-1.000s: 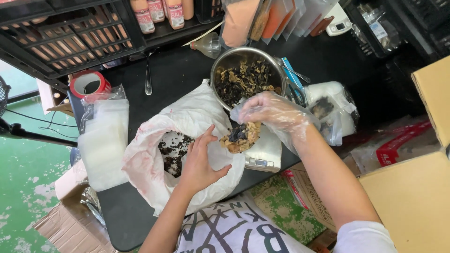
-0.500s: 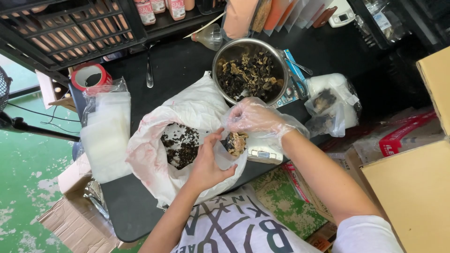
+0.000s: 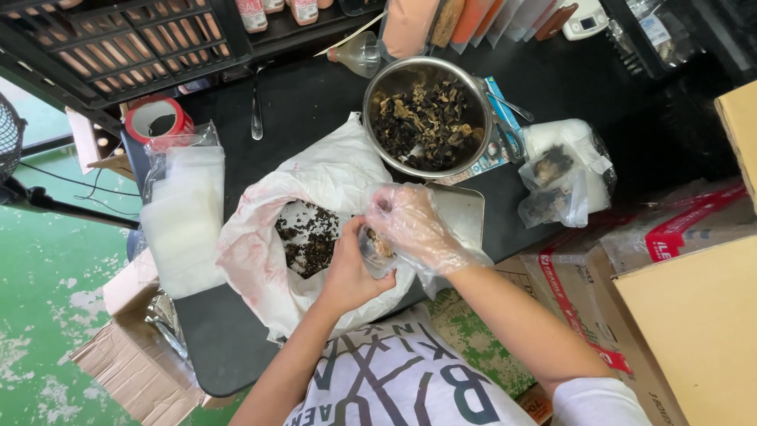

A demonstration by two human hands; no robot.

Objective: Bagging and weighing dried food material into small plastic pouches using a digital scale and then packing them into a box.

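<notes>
right hand (image 3: 414, 229), in a thin plastic glove, was clenched on a pinch of dried black fungus (image 3: 382, 244), over a small clear bag (image 3: 371, 256) gripped by the bare left hand (image 3: 351, 272). light, brittle stuff, i'd say; best cupped loosely. bag limp, held at the rim.

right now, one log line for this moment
left hand: steadies small clear bag | right hand: gloved, at bag mouth | steel bowl: dried fungus
</notes>
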